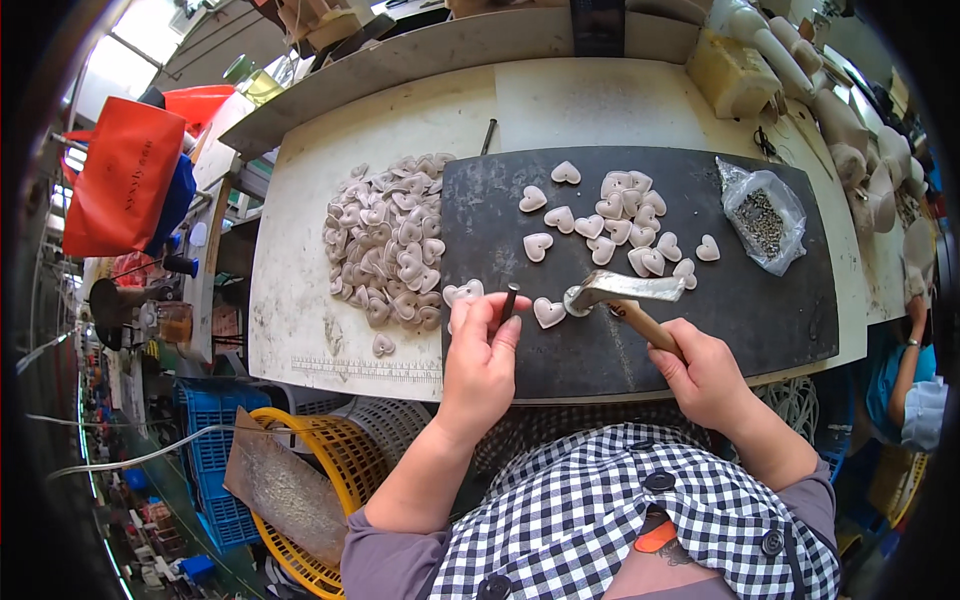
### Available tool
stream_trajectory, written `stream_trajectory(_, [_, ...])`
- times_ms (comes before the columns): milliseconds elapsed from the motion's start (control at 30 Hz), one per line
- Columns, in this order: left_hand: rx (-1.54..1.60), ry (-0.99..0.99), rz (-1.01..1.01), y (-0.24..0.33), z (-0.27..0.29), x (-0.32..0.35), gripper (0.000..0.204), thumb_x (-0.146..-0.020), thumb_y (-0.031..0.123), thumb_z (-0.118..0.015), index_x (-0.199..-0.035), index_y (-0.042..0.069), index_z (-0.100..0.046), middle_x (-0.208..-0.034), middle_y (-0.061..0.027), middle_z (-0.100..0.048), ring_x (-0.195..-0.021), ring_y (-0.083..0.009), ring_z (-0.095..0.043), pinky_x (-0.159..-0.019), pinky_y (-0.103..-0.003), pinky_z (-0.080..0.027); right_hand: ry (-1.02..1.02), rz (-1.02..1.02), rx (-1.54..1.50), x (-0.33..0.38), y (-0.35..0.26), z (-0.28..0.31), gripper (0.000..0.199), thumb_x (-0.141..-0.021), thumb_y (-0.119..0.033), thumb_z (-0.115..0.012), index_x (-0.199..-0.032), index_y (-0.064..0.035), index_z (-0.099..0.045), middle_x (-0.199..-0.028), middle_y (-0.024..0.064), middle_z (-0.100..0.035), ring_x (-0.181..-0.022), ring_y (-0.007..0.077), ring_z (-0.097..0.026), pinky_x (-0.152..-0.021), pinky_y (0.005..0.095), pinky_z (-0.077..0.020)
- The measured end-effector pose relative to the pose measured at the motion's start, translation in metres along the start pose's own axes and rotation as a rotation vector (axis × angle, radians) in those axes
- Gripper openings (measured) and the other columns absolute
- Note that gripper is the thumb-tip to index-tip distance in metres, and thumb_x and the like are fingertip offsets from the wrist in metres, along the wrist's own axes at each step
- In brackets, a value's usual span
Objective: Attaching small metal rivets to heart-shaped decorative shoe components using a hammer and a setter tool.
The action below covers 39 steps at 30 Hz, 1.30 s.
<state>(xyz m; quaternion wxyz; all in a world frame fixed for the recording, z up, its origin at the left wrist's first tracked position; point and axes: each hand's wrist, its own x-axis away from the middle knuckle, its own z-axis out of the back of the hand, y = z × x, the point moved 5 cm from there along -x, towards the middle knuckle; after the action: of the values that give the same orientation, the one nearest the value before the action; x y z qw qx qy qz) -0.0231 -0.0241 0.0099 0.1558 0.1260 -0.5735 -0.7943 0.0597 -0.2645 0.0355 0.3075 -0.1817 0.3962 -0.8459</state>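
My left hand (478, 370) pinches a short dark metal punch (511, 300) upright between thumb and fingers. Just behind those fingers is a pale padded heart (462, 291); whether they touch it I cannot tell. My right hand (708, 378) is wrapped round the wooden handle of a hammer (628, 291), its metal head raised over the black mat (720, 325). Between the punch and the hammer head, one heart (548, 313) lies on the mat. Several more hearts (620, 205) are scattered and heaped further back on the mat.
A large pile of hearts (385, 240) covers the board left of the mat. At the mat's right lies a clear bag of small metal pieces (762, 222). A thin metal rod (489, 136) lies behind. Yellow basket (345, 450) stands lower left; another person's arm (908, 365) shows far right.
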Motion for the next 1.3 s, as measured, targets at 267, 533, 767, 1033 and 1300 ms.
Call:
stream_trajectory(267, [-0.016, 0.072, -0.078, 0.010, -0.010, -0.016, 0.009, -0.091, -0.001, -0.063, -0.099, 0.001, -0.066, -0.086, -0.0054, -0.070, -0.077, -0.0118, -0.068, -0.071, -0.024, -0.053, -0.017, 0.064, 0.251, 0.007, -0.012, -0.019, 0.024, -0.090, -0.011, -0.062, -0.109, -0.0007, -0.052, -0.085, 0.0191, -0.064, -0.076, 0.0408, -0.063, -0.067, 0.0473, -0.0503])
stream_trajectory(533, [-0.279, 0.048, -0.198, 0.008, -0.013, -0.017, 0.010, -0.092, -0.005, -0.056, -0.099, 0.001, -0.060, -0.084, -0.0085, -0.071, -0.074, -0.0191, -0.071, -0.068, -0.028, -0.055, -0.071, -0.002, 0.286, 0.006, -0.009, -0.024, 0.022, -0.091, -0.014, -0.062, -0.102, -0.0021, -0.047, -0.086, 0.0175, -0.063, -0.077, 0.0379, -0.064, -0.066, 0.0464, -0.0524])
stream_trajectory(767, [-0.458, 0.085, -0.429, 0.016, -0.022, -0.018, 0.007, -0.091, -0.001, -0.061, -0.096, 0.002, -0.059, -0.084, -0.0102, -0.067, -0.074, -0.0231, -0.069, -0.062, -0.031, -0.054, -0.069, -0.004, 0.280, 0.005, -0.008, -0.023, 0.022, -0.091, -0.014, -0.062, -0.102, -0.0020, -0.047, -0.086, 0.0177, -0.063, -0.078, 0.0376, -0.065, -0.067, 0.0462, -0.0529])
stream_trajectory(1033, [-0.279, 0.083, -0.268, 0.007, -0.017, -0.021, 0.011, -0.087, -0.003, -0.062, -0.095, 0.003, -0.058, -0.082, -0.0094, -0.067, -0.071, -0.0241, -0.069, -0.062, -0.034, -0.053, -0.089, -0.020, 0.269, 0.005, -0.007, -0.023, 0.022, -0.093, -0.016, -0.061, -0.102, -0.0020, -0.047, -0.086, 0.0181, -0.064, -0.078, 0.0375, -0.065, -0.067, 0.0465, -0.0528])
stream_trajectory(1300, [-0.117, 0.113, -0.084, -0.001, -0.014, -0.023, 0.008, -0.091, 0.002, -0.062, -0.097, 0.003, -0.058, -0.080, -0.0101, -0.068, -0.068, -0.0250, -0.068, -0.060, -0.034, -0.052, -0.105, -0.057, 0.281, 0.004, -0.007, -0.025, 0.022, -0.094, -0.017, -0.060, -0.102, -0.0016, -0.046, -0.086, 0.0183, -0.064, -0.078, 0.0379, -0.065, -0.067, 0.0469, -0.0525])
